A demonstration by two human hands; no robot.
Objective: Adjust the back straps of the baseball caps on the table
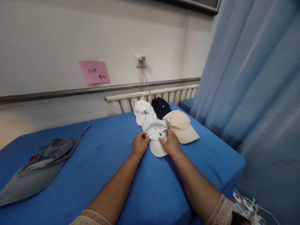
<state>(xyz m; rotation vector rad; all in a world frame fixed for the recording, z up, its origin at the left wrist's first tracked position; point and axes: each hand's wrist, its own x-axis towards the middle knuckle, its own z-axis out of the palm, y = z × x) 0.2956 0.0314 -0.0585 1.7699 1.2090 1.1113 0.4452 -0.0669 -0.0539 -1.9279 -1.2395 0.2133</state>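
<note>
A white baseball cap with a small dark blue emblem rests on the blue-covered bed, its brim pointing towards me. My left hand pinches its left side. On the right side, my right hand grips it with the thumb on the front by the emblem. Touching it from behind is another white cap with dark lettering. A black cap lies at the back, and a beige cap sits just right of my right hand. Far to the left lies a grey, flattened cap.
The blue bed cover spreads under the caps. A radiator and a metal rail run along the wall behind. A pink paper note and a wall socket with a plugged cord are above. A blue curtain hangs at the right.
</note>
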